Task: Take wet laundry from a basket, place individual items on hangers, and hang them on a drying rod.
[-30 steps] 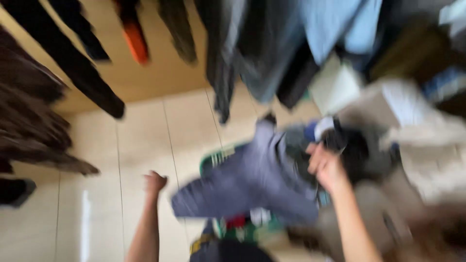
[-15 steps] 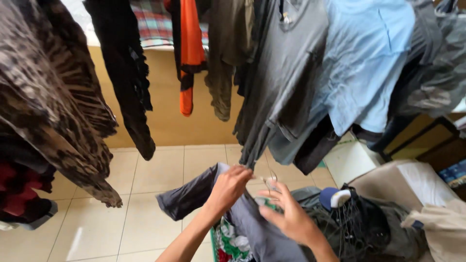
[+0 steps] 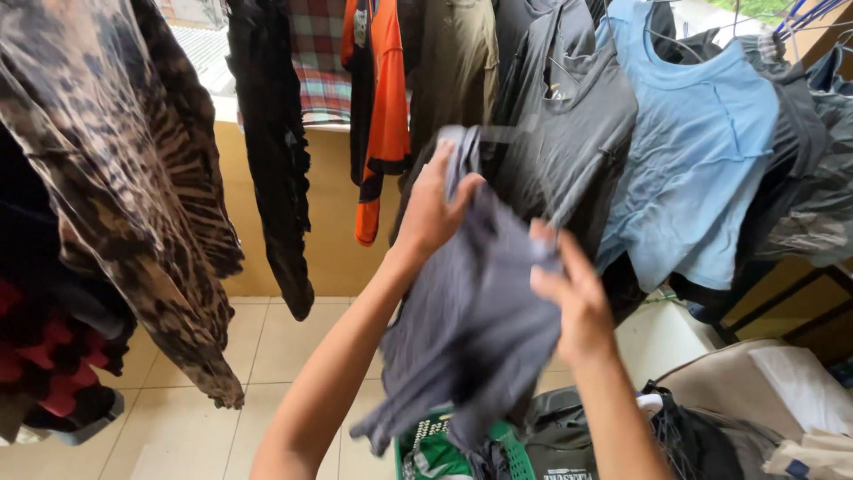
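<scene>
Both hands are up mid-frame gripping the same thing: left hand (image 3: pixel 433 209) is pinched onto the top edge of a soft, limp grey-blue cotton garment (image 3: pixel 475 329), and right hand (image 3: pixel 573 298) is clamped on its right side a bit lower. So neither is loose; both are closed on the cloth.

Going big to small: the mottled brown-and-black patterned garment (image 3: pixel 133 187) fills the whole left side of the frame, hanging long and floppy, thin-looking fabric. Upper right has a light blue knit t-shirt (image 3: pixel 702 169), smooth and flat, with a dark grey t-shirt (image 3: pixel 569 133) just beside it on the left, both on hangers. The grey-blue piece sits dead centre in front of those, long axis running top to bottom with a slight slant, top end up by the left hand and the crumpled tail drooping toward the lower left. Then a narrow black ruffly garment (image 3: pixel 280 169) and an orange-and-black top (image 3: pixel 378 124), both hanging upper centre-left.

Bottom centre there's a green plastic laundry basket (image 3: pixel 426 440) with slotted walls, right under the tail, with dark clothes heaped just to its right.

Room-wise, pale tiled floor (image 3: pixel 267 356) lower left is the open bit; hanging stuff crowds in everywhere above.
</scene>
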